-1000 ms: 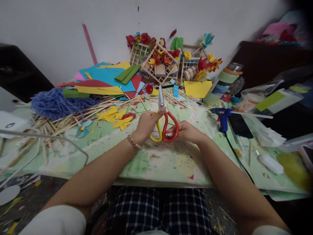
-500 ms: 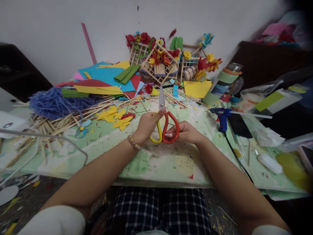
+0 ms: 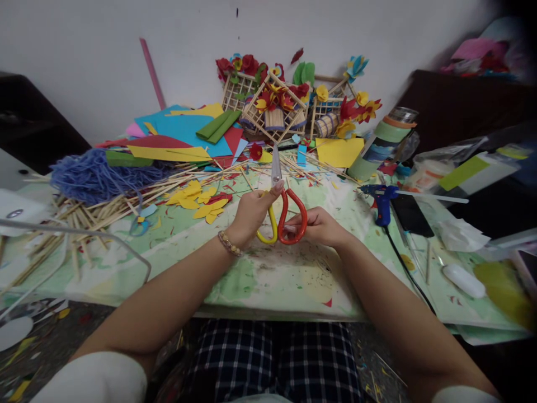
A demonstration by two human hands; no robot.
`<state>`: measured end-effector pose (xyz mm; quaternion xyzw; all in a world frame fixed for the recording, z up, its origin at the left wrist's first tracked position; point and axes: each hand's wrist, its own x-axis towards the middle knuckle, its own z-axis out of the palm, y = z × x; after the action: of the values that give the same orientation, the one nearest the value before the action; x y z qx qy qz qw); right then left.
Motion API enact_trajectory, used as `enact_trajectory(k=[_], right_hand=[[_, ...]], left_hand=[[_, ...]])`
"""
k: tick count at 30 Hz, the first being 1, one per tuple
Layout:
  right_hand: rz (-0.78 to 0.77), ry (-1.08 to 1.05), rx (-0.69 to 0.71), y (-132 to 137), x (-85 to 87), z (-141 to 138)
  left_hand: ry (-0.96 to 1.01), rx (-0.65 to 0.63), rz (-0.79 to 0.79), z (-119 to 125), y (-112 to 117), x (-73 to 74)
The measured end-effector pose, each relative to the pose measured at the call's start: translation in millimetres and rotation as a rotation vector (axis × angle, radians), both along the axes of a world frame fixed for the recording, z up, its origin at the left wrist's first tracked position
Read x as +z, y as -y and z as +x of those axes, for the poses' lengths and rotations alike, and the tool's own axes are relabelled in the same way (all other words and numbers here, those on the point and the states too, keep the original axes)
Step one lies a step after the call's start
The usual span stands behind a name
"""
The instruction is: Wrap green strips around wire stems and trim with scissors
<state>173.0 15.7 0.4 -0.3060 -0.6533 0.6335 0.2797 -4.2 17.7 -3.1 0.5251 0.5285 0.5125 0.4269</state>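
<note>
A pair of scissors (image 3: 276, 170) points away from me above the table, blades together, with one yellow and one red handle loop. My left hand (image 3: 250, 214) is closed around the pivot end, thumb lying on the metal and the yellow loop beside the palm. At the red loop, my right hand (image 3: 322, 226) has its fingers curled, with fingertips showing through the opening. Beyond the blade tip stand small stick frames (image 3: 274, 120) decorated with paper flowers. Yellow paper petals (image 3: 187, 196) lie to the left of my left hand.
Blue yarn (image 3: 104, 176) and wooden sticks (image 3: 79, 224) cover the left side. Coloured paper sheets (image 3: 176, 131) are piled behind them. On the right lie a blue glue gun (image 3: 382, 204) with a trailing cord, a dark phone (image 3: 413, 215) and a white mouse-like object (image 3: 464, 280).
Almost nothing differs. Both hands and the scissors have shifted very slightly, and the grip on the scissors looks the same.
</note>
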Motion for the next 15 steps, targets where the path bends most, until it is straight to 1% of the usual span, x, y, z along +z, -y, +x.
enact_trajectory(k=[3, 6, 8, 9, 10, 11, 14, 15], right_hand=[[0.01, 0.016, -0.035, -1.5, -1.8, -0.3], [0.047, 0.043, -0.03, -4.8, -5.2, 0.3], [0.101, 0.087, -0.019, -8.1, -8.2, 0.9], [0.151, 0.113, -0.041, -10.0, -9.5, 1.2], [0.228, 0.14, -0.098, -11.8, -10.6, 1.6], [0.335, 0.165, -0.195, -13.3, -11.2, 1.9], [0.719, 0.209, -0.569, -14.9, -10.1, 2.8], [0.815, 0.22, -0.634, -14.2, -9.4, 2.8]], left_hand=[[0.018, 0.043, -0.012, 0.7, 1.5, 6.5], [0.012, 0.063, 0.004, 0.7, 2.8, 12.1], [-0.021, 0.081, 0.03, -0.3, 3.1, 14.3], [-0.042, 0.101, 0.045, -1.1, 3.0, 14.9], [-0.064, 0.132, 0.063, -2.0, 2.7, 15.2], [-0.088, 0.168, 0.082, -3.0, 2.4, 15.3], [-0.144, 0.29, 0.145, -5.2, 0.8, 14.5], [-0.157, 0.319, 0.162, -5.5, 0.2, 13.9]])
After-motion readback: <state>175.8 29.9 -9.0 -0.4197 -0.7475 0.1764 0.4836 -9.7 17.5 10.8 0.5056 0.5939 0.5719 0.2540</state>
